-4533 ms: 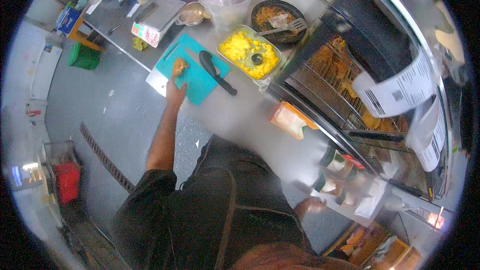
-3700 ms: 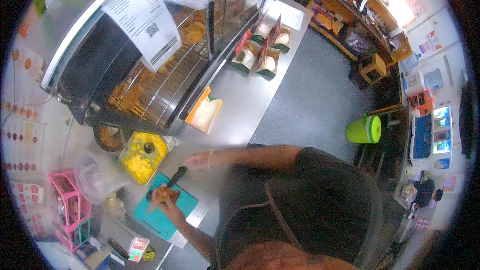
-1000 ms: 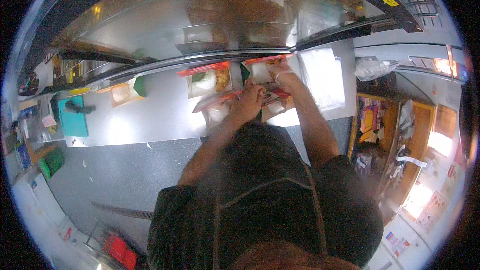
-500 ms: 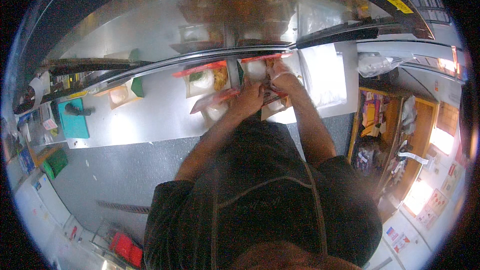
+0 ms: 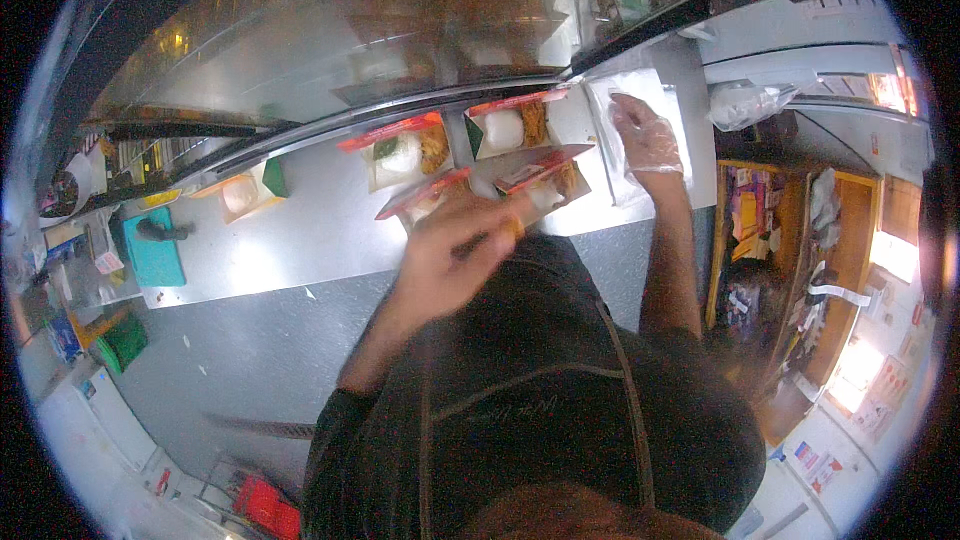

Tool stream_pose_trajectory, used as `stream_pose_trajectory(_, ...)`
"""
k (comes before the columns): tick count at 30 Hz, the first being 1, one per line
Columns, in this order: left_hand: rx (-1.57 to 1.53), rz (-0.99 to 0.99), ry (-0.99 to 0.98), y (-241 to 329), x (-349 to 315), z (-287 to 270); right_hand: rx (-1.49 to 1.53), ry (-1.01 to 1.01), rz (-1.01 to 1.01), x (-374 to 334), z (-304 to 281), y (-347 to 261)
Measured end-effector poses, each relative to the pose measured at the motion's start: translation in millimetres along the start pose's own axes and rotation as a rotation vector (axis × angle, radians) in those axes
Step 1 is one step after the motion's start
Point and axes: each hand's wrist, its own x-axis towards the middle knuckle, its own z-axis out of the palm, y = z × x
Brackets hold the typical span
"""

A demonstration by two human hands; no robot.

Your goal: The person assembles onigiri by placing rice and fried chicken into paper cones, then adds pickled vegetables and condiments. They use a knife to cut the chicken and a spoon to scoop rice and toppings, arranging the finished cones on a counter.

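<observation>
Compared with the frame just before, the right hand (image 5: 648, 135) has moved away from the packs to over the white sheet (image 5: 618, 185), and the left hand (image 5: 452, 255) has come back toward the body. The right one wears a clear glove; its fingers look loosely spread, so this grip seems open. The left one is blurred and I cannot tell if its grip holds something. Four packs stand grouped on the tabletop (image 5: 300, 255). The far left pack (image 5: 398, 158), the far right pack (image 5: 503, 130) and the near right pack (image 5: 548, 190) show white and brown food, so I judge their filling well advanced. The near left pack (image 5: 425, 200) is partly hidden behind the left hand. Well apart to the left, the lone pack (image 5: 240, 193) shows only pale filling, so perhaps it is less complete. All packs look unclosed.
</observation>
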Motion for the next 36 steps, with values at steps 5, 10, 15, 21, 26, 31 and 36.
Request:
stream_pose_trajectory(5,-0.278,0.652,0.053,97.2,4.5,-16.7,0.0,0.014,0.099,-27.0,-4.6,6.0)
stream_pose_trajectory(10,-0.486,0.743,-0.139,129.3,19.4,-30.6,-0.008,-0.004,0.066,-49.8,10.7,8.8)
stream_pose_trajectory(15,-0.63,0.822,-0.29,125.4,25.3,-27.6,0.095,-0.063,0.177,-61.7,10.9,8.0)
stream_pose_trajectory(21,-0.584,0.4,-0.11,137.1,-15.6,-15.6,-0.018,-0.072,0.106,-67.2,10.5,19.3)
stream_pose_trajectory(26,-0.197,0.066,0.318,99.0,-48.7,-3.7,-0.06,-0.147,0.118,-76.2,19.2,44.9)
stream_pose_trajectory(31,0.17,-0.621,0.087,-17.8,-76.1,-12.5,-0.275,-0.38,-0.058,-82.6,29.4,63.9)
stream_pose_trajectory(36,0.509,-0.532,0.029,-133.9,-108.4,25.8,-0.191,-0.483,-0.019,-84.9,59.0,57.2)
